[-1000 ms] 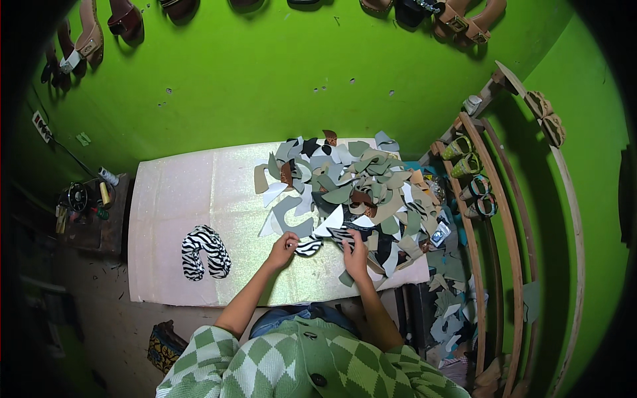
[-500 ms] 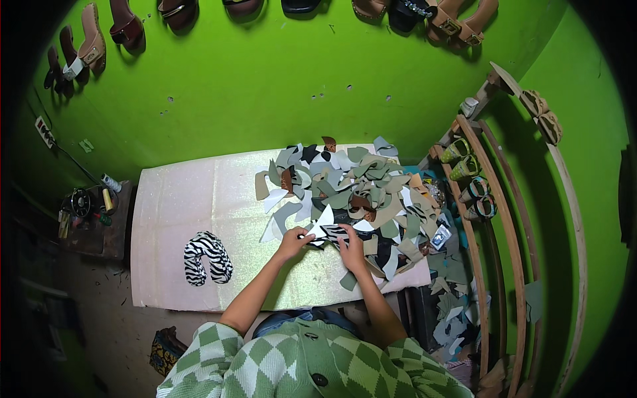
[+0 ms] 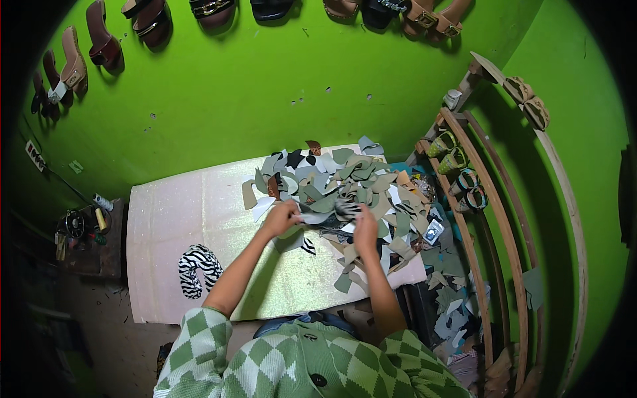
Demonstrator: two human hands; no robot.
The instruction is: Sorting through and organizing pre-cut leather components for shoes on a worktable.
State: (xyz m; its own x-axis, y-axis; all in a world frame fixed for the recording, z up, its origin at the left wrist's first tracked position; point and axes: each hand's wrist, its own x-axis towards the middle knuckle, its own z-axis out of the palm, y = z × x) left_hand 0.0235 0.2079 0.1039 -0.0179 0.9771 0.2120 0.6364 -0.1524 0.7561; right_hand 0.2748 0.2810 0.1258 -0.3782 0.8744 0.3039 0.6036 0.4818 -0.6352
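Note:
A heap of cut leather-like scraps [image 3: 335, 176] in grey, green, white, tan and black spreads over the table's right half. At its near left side my left hand [image 3: 284, 217] is closed, its fingers on a pale grey scrap [image 3: 317, 217]. My right hand [image 3: 365, 229] is closed at the edge of a zebra-print piece [image 3: 348, 209], which is blurred by motion. Nearer me, a small zebra-print scrap [image 3: 308, 247] lies on the table. Farther left sits a curved, arch-shaped pile of zebra-print pieces [image 3: 191, 278], apart from both hands.
The pale sheet-covered table [image 3: 159, 225] stands against a green wall hung with sandals [image 3: 154, 30]. At right is a wooden rack [image 3: 488, 219] holding sandals, with scraps [image 3: 451, 318] piled beside it. A sewing machine [image 3: 74, 222] stands at far left.
My hands have moved apart and slightly farther into the heap. The zebra-print piece is now by my right hand, and a small zebra-print scrap shows on the table below. The view has shifted.

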